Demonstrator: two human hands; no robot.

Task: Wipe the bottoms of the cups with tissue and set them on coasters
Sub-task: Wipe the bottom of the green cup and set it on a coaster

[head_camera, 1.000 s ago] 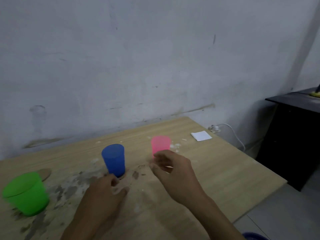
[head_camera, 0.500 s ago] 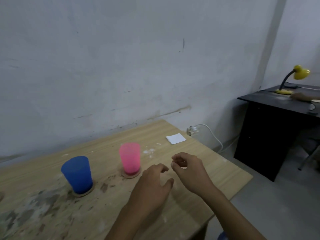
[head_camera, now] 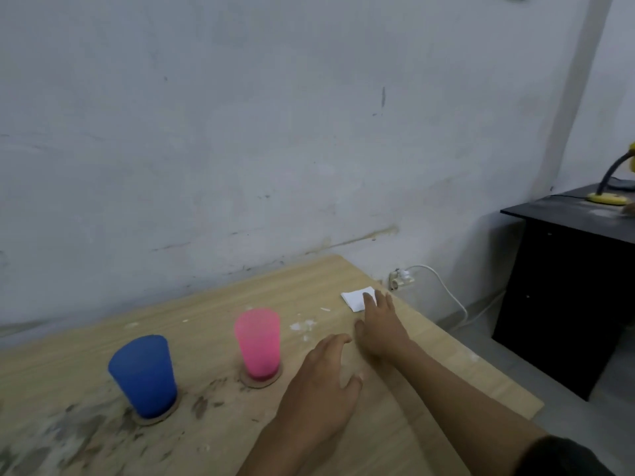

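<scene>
As the right hand (head_camera: 379,326) stretched out from where it had hovered half a second earlier, its straight fingers came to lie on the folded white square of tissue (head_camera: 357,297) near the far corner of the pale wooden table (head_camera: 446,383), holding nothing yet. That suggested another wipe was coming. The left hand (head_camera: 323,386) hovered flat and relaxed, empty. The translucent pink plastic cup (head_camera: 258,340) and blue plastic cup (head_camera: 144,374) each stood on a round cork coaster (head_camera: 261,379).

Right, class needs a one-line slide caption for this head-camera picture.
Right hand reaches the tissue; blue cup and pink cup stand on coasters.
</scene>
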